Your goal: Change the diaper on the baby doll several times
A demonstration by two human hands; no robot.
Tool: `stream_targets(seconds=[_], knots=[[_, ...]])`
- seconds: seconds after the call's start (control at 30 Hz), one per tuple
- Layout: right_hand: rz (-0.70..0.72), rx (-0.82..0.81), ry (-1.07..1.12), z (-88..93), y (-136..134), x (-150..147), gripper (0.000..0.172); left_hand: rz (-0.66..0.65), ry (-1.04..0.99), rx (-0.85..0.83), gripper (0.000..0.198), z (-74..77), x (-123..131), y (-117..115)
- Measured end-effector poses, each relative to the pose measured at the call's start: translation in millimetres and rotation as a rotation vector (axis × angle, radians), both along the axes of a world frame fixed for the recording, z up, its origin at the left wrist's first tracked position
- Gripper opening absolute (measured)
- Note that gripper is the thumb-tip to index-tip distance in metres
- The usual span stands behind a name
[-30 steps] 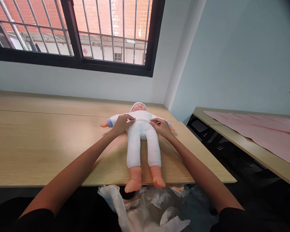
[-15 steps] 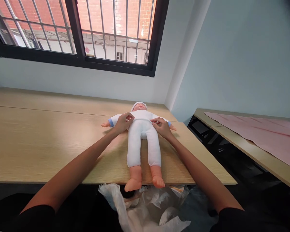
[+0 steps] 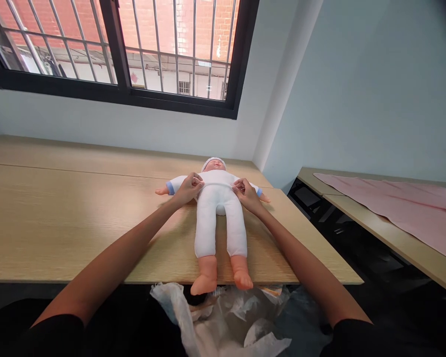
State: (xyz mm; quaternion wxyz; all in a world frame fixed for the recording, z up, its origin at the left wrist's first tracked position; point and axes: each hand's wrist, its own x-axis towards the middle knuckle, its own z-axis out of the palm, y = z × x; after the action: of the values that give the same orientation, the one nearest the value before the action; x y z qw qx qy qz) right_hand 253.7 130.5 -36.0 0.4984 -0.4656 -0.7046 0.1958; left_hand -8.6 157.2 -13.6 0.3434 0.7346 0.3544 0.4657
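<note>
A baby doll [image 3: 222, 201] lies on its back on the wooden table [image 3: 78, 213], head away from me and feet over the front edge. It wears a white cap, a white top [image 3: 217, 177] with blue cuffs, and white covering on its legs. At the doll's waist, my left hand [image 3: 191, 187] pinches the top's hem on the left side. My right hand [image 3: 246, 192] pinches the same hem on the right side. Both hands have curled fingers, and the cloth between their fingertips is partly hidden.
Below the table's front edge is an open plastic bag [image 3: 223, 322] with things in it. A second table on the right carries a pink cloth [image 3: 394, 203]. Behind the table stand a wall and a barred window [image 3: 134, 54].
My left hand has shifted very slightly left and down along the hem. The right hand stays at the waist, its fingers slightly more closed. The doll lies as before.
</note>
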Motion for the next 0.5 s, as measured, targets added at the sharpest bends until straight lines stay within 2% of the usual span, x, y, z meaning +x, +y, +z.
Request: stream_targets(seconds=[0.13,0.33,0.4,0.5], knots=[[0.124,-0.132,0.007,7.3,0.6,10.0,0.035,-0.149,-0.015,-0.109,0.028,13.7,-13.2,-3.4],[0.285,-0.288,0.099,33.9,-19.2,15.1,0.047,-0.389,-0.061,-0.335,0.033,27.4,-31.8,0.8],[0.291,-0.305,0.128,36.5,-22.3,14.8,0.048,-0.393,-0.037,-0.369,0.032,28.4,-32.3,-0.4],[0.237,-0.287,0.111,29.2,-17.2,13.9,0.045,-0.321,0.058,-0.323,0.027,28.2,-29.5,-4.7]])
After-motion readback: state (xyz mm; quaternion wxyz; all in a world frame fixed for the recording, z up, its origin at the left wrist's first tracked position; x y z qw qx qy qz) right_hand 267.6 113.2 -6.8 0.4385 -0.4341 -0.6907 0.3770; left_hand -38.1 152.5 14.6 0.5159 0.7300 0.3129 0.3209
